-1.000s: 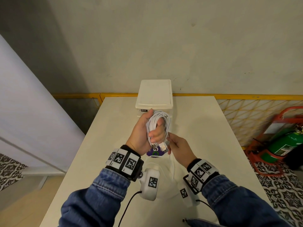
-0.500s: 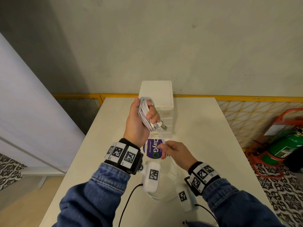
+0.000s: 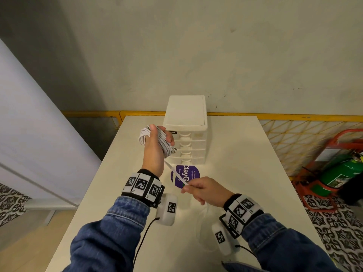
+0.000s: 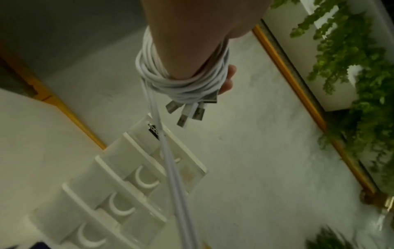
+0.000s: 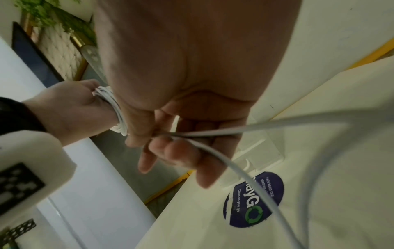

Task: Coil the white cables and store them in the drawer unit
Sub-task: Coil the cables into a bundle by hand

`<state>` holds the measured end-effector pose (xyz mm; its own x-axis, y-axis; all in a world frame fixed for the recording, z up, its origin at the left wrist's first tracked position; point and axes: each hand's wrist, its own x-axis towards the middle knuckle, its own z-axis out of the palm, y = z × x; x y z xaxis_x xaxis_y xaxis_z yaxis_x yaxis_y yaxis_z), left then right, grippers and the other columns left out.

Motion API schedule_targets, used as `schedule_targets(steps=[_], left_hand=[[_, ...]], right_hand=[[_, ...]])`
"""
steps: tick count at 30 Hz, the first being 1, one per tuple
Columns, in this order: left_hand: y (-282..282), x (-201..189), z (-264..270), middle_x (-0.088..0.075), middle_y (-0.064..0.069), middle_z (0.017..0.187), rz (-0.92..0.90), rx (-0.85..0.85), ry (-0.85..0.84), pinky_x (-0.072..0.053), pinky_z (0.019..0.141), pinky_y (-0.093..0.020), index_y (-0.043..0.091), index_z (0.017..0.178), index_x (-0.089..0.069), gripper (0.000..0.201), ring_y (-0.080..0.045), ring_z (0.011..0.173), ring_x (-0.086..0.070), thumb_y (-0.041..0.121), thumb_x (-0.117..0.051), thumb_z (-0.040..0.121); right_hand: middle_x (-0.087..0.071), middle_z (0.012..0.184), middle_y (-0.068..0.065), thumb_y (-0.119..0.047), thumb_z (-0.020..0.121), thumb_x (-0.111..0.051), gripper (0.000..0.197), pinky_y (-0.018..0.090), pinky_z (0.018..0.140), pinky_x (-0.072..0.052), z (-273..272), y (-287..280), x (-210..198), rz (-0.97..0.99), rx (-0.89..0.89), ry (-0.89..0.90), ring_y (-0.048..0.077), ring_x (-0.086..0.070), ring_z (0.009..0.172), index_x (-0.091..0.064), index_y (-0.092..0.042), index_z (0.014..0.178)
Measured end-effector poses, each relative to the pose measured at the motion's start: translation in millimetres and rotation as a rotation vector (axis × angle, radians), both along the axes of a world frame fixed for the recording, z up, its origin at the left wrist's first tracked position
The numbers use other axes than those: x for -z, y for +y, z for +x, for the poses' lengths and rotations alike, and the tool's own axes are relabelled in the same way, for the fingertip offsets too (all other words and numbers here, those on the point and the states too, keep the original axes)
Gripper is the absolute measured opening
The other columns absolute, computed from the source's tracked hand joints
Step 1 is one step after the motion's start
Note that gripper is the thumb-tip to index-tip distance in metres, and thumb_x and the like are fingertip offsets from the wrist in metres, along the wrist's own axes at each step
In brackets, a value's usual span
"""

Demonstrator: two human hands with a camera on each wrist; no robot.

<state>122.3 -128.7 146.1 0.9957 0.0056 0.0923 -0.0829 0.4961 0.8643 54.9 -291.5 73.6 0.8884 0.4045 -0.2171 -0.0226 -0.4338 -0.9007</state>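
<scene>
White cables (image 3: 164, 142) are wound in a coil round my left hand (image 3: 156, 146), which is raised in front of the drawer unit's left side and grips the coil (image 4: 181, 84). Several USB plugs (image 4: 187, 111) stick out below the coil. A loose strand (image 3: 176, 174) runs taut from the coil down to my right hand (image 3: 198, 188), which pinches it (image 5: 192, 134) between thumb and fingers above the table. The white drawer unit (image 3: 186, 132) stands at the table's far edge, its drawers (image 4: 119, 193) closed.
A round purple sticker (image 3: 185, 174) lies on the white table (image 3: 245, 163) in front of the unit. A yellow mesh fence (image 3: 294, 134) borders the table's right side, and a green fire extinguisher (image 3: 341, 173) stands on the floor beyond it. A grey wall is close behind.
My left hand has moved left and further away with the coil, turning its back toward me. My right hand has pulled back and right, drawing the loose strand taut.
</scene>
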Motion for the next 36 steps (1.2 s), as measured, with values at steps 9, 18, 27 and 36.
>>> schedule_targets(steps=[9, 18, 27, 36], left_hand=[[6, 29, -2, -0.054, -0.003, 0.059, 0.926, 0.170, -0.211, -0.041, 0.060, -0.028, 0.011, 0.076, -0.055, 0.060, -0.010, 0.051, -0.049, 0.062, -0.025, 0.088], [-14, 35, -32, -0.041, 0.006, 0.041, 0.698, 0.873, 0.041, -0.031, 0.037, -0.017, 0.009, 0.074, -0.049, 0.081, -0.009, 0.032, -0.035, 0.086, -0.026, 0.068], [-14, 19, -37, -0.029, -0.003, 0.042, 0.681, 0.915, 0.167, -0.024, 0.039, -0.020, 0.012, 0.067, -0.050, 0.058, -0.014, 0.032, -0.026, 0.057, -0.027, 0.095], [-20, -6, -36, -0.038, 0.006, 0.036, 0.215, 1.078, 0.165, -0.018, 0.037, -0.022, 0.009, 0.064, -0.051, 0.062, -0.008, 0.028, -0.031, 0.056, -0.020, 0.092]], right_hand=[[-0.071, 0.089, -0.006, -0.029, 0.086, -0.057, 0.015, 0.032, 0.082, -0.050, 6, -1, -26, -0.009, 0.053, -0.395, 0.012, -0.064, 0.087, -0.068, -0.030, 0.096], [-0.055, 0.062, -0.009, -0.028, 0.078, -0.068, 0.020, 0.027, 0.060, -0.043, 12, -15, -43, -0.070, 0.223, -0.587, 0.008, -0.052, 0.058, -0.051, -0.033, 0.088], [-0.060, 0.081, -0.021, -0.007, 0.088, -0.056, 0.026, 0.007, 0.074, -0.040, 28, -44, -27, 0.004, 0.202, -0.606, -0.005, -0.059, 0.078, -0.070, -0.020, 0.104], [-0.057, 0.082, -0.023, -0.031, 0.085, -0.035, 0.040, 0.007, 0.069, -0.038, 15, -27, -15, -0.054, 0.280, -0.534, -0.009, -0.056, 0.069, -0.059, -0.012, 0.111]])
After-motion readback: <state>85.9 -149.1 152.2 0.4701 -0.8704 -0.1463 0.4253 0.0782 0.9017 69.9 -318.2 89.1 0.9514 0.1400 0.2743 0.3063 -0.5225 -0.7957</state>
